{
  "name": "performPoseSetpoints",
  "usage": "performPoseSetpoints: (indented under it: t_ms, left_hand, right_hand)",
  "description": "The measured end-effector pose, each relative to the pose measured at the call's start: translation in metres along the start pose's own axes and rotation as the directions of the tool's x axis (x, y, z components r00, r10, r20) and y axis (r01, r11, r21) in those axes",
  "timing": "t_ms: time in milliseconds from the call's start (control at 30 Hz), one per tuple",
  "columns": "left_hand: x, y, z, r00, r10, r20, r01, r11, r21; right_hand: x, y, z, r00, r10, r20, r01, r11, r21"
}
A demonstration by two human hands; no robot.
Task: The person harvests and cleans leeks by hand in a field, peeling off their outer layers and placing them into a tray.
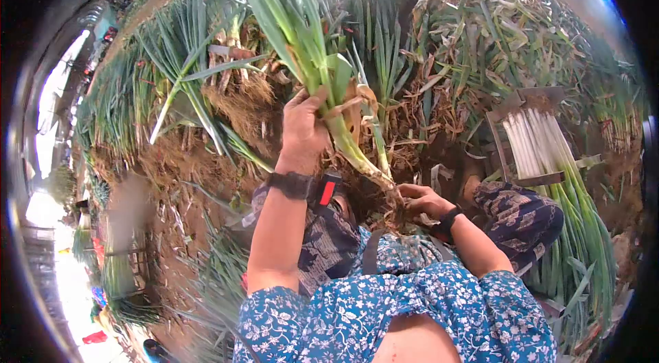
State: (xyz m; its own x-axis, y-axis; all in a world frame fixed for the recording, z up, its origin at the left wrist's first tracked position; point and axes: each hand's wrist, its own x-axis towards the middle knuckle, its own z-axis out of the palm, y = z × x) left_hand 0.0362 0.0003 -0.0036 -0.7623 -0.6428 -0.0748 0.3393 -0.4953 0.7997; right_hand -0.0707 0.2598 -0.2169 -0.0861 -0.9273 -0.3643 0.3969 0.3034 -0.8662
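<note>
My left hand (304,124) is closed around the stalk of a large leek (347,143), just below where its green leaves fan out. The leek slants, leaves up and away, root end down toward my lap. At that root end, my right hand (425,203) grips the dirty, brownish roots with bent fingers. Dry, pale outer leaves hang loose from the middle of the stalk. To my right, a bundle of cleaned leeks (539,140) with white stems lies in a metal frame (498,146), green tops toward me.
A big heap of leek leaves and dry trimmings (494,40) lies ahead on the right. Rows of untrimmed leeks (123,102) with shaggy roots stand on the left. Loose leeks (182,81) lie across them. Bare soil (161,225) strewn with scraps shows at left.
</note>
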Motion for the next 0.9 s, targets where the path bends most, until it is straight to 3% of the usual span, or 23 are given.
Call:
performPoseSetpoints:
  t_ms: [33,67,167,233,367,400,433,467,500,533,567,600,633,667,700,733,767,800,833,867,900]
  left_hand:
    - [-0.002,0.008,0.002,1.0,0.013,0.016,-0.012,0.997,-0.07]
    - [0.002,0.006,-0.005,0.999,0.037,0.009,-0.036,0.996,-0.077]
    - [0.002,-0.002,-0.003,0.995,0.1,-0.028,-0.101,0.993,-0.064]
    - [0.0,0.002,-0.003,0.996,0.084,0.025,-0.082,0.995,-0.048]
    - [-0.013,0.018,0.0,0.993,0.116,-0.012,-0.116,0.993,0.024]
    - [-0.013,0.021,-0.004,0.989,0.139,-0.041,-0.14,0.99,-0.003]
    - [-0.011,0.027,-0.007,0.984,0.164,-0.066,-0.166,0.986,-0.025]
    - [-0.011,0.041,-0.007,0.98,0.197,-0.038,-0.2,0.975,-0.099]
    - [-0.02,0.054,0.008,0.957,0.267,-0.116,-0.277,0.958,-0.077]
    - [-0.018,0.057,0.0,0.981,0.193,-0.01,-0.193,0.97,-0.146]
    - [-0.015,0.06,-0.007,0.987,0.122,0.108,-0.098,0.974,-0.203]
    - [-0.006,0.048,-0.008,0.949,0.261,-0.176,-0.262,0.965,0.019]
    - [-0.007,0.043,-0.004,0.943,0.242,-0.23,-0.235,0.97,0.059]
    - [-0.005,0.037,-0.002,0.952,0.216,-0.219,-0.211,0.976,0.044]
    - [0.0,0.028,-0.004,0.962,0.185,-0.201,-0.184,0.983,0.027]
    - [0.004,0.022,-0.007,0.987,0.135,-0.092,-0.136,0.991,-0.001]
    - [0.003,0.018,0.001,0.992,0.106,-0.07,-0.108,0.994,-0.027]
    - [0.0,0.014,0.011,0.996,0.08,-0.048,-0.083,0.995,-0.049]
    - [-0.003,0.012,0.018,0.998,0.055,-0.027,-0.057,0.996,-0.069]
    - [-0.006,0.01,0.02,1.0,0.011,-0.029,-0.012,0.999,-0.048]
    - [-0.008,0.007,0.021,1.0,-0.007,0.018,0.008,1.0,-0.009]
  right_hand:
    - [0.006,0.013,-0.006,0.992,-0.082,-0.093,0.089,0.993,0.074]
    - [0.023,0.024,-0.006,0.971,0.029,-0.239,-0.022,0.999,0.033]
    - [0.067,0.05,-0.004,0.985,0.05,-0.162,-0.057,0.998,-0.041]
    - [0.077,0.047,0.01,0.99,-0.004,-0.142,-0.047,0.934,-0.354]
    - [0.072,0.058,-0.019,0.946,0.043,-0.322,-0.165,0.917,-0.362]
    - [0.05,0.05,-0.024,0.955,0.027,-0.296,-0.203,0.786,-0.583]
    - [0.049,0.131,-0.068,0.886,-0.222,-0.408,-0.185,0.637,-0.748]
    - [0.028,0.126,-0.076,0.883,-0.113,-0.455,-0.315,0.576,-0.754]
    - [0.005,0.119,-0.081,0.868,-0.002,-0.496,-0.432,0.491,-0.757]
    - [0.009,0.149,-0.119,0.79,0.255,-0.558,-0.611,0.41,-0.677]
    - [0.016,0.152,-0.129,0.729,0.123,-0.673,-0.628,0.511,-0.586]
    - [0.01,0.063,-0.09,0.786,-0.004,-0.619,-0.496,0.595,-0.633]
    - [0.038,0.096,-0.128,0.693,-0.487,-0.532,-0.137,0.636,-0.76]
    - [0.042,0.033,-0.13,0.866,-0.163,-0.473,-0.328,0.529,-0.783]
    - [0.04,-0.025,-0.11,0.911,-0.085,-0.403,-0.137,0.861,-0.49]
    - [0.056,-0.044,-0.127,0.794,-0.572,0.208,0.358,0.162,-0.92]
    - [0.042,-0.104,-0.084,0.926,-0.365,0.095,0.307,0.586,-0.75]
    - [0.028,-0.165,-0.041,0.991,-0.131,-0.026,0.104,0.881,-0.462]
    - [0.029,-0.192,-0.02,0.99,-0.125,0.068,0.142,0.873,-0.467]
    - [0.037,-0.199,-0.003,0.949,-0.294,0.109,0.314,0.883,-0.349]
    - [0.039,-0.216,0.014,0.925,-0.335,0.179,0.372,0.892,-0.256]
